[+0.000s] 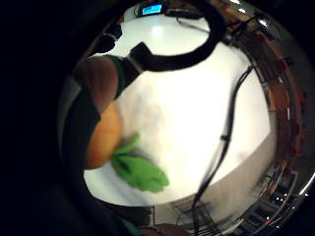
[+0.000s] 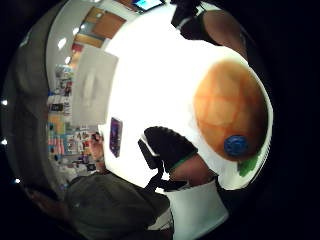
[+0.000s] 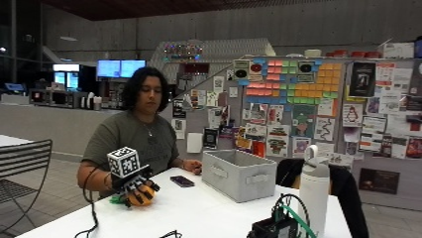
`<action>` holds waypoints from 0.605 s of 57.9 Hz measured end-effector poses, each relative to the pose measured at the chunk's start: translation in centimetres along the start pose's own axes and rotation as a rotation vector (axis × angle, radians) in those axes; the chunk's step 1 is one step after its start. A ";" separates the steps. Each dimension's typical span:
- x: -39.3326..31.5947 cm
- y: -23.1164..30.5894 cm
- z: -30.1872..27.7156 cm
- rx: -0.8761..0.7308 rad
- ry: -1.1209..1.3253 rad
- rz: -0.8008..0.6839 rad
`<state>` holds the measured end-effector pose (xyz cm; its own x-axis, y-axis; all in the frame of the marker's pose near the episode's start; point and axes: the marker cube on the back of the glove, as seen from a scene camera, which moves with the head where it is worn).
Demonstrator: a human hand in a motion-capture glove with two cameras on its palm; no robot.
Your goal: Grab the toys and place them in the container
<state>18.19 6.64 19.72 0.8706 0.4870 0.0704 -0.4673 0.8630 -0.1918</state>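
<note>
- The person sits at the white table [image 3: 217, 213], and the gloved right hand [image 3: 135, 186] is down at its near-left corner, fingers curled round an orange plush toy [image 3: 141, 194].
- The toy looks like a carrot or pumpkin: orange body with green leaves [image 1: 140, 172] trailing out on the tabletop beside it. From the thumb-side palm view it also carries a blue button-like spot [image 2: 235, 145]; I can't say what that is.
- The toy sits low against the table. Whether it has left the surface I can't quite tell from where I stand.
- The grey container [image 3: 238, 174] stands further right and further back on the table, well apart from the hand, with its top open.
- A dark phone [image 3: 182, 181] lies on the table between the hand and the container; the bare left hand [image 3: 192, 166] rests beyond it, near the container's left end.
- To do this step well, I'd say: lift straight up first so the leaves clear the table, then carry across to the right, high enough to pass over the phone and the container's near rim, and let go only once the toy is over the opening.
- The forearm comes in from the left, wrist roughly level, back of the hand facing up and palm down over the toy.
</note>
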 end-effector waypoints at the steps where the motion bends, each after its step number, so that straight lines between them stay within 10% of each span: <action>1: 0.1 0.1 0.6 0.018 -0.011 -0.001; 15: -0.6 -0.1 2.8 0.374 0.008 0.159; 35: 0.0 -1.7 1.3 0.519 0.024 -0.018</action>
<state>18.74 5.37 21.34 0.8796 0.4734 0.0460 -0.4618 0.8270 0.3207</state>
